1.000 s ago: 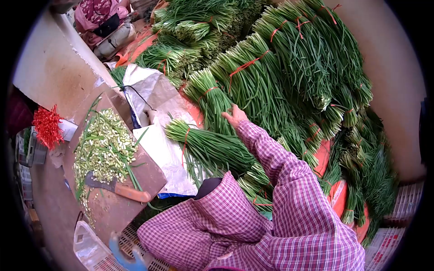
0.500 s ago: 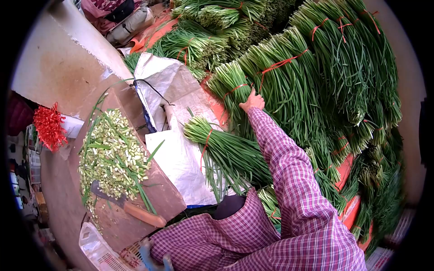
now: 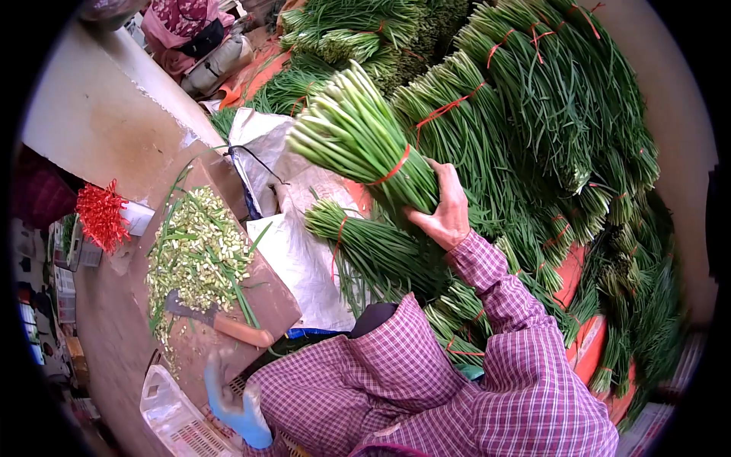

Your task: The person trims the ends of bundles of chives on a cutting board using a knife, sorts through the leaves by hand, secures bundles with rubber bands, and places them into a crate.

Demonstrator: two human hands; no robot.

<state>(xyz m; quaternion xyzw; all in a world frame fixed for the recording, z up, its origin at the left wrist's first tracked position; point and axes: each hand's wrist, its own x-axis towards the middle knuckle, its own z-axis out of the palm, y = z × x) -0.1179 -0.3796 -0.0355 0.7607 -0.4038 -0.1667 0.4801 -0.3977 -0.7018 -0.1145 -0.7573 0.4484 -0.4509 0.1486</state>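
My right hand [image 3: 448, 209], bare, is closed round a bundle of green stalks [image 3: 365, 145] tied with a red band and holds it raised above the pile. The pale cut ends point to the upper left. At the lower left, my left hand [image 3: 234, 404] wears a light blue glove; its fingers are apart and hold nothing. Just above it a cleaver [image 3: 221, 321] with a wooden handle lies on a cutting board [image 3: 266, 293], beside a heap of chopped pale stalk ends [image 3: 199, 251]. Another tied bundle [image 3: 369, 238] lies below the raised one.
Large tied bundles [image 3: 548, 99] are piled at the upper right over orange sheeting [image 3: 571, 278]. A white sack [image 3: 285, 251] lies beside the board. Red ties [image 3: 101, 217] stand at the left; a white plastic basket [image 3: 171, 411] is at the lower left. A pink bag [image 3: 179, 27] is at the top.
My right hand has taken hold of a bundle from the pile and lifted it towards the camera. My gloved left hand has come further into view at the lower left.
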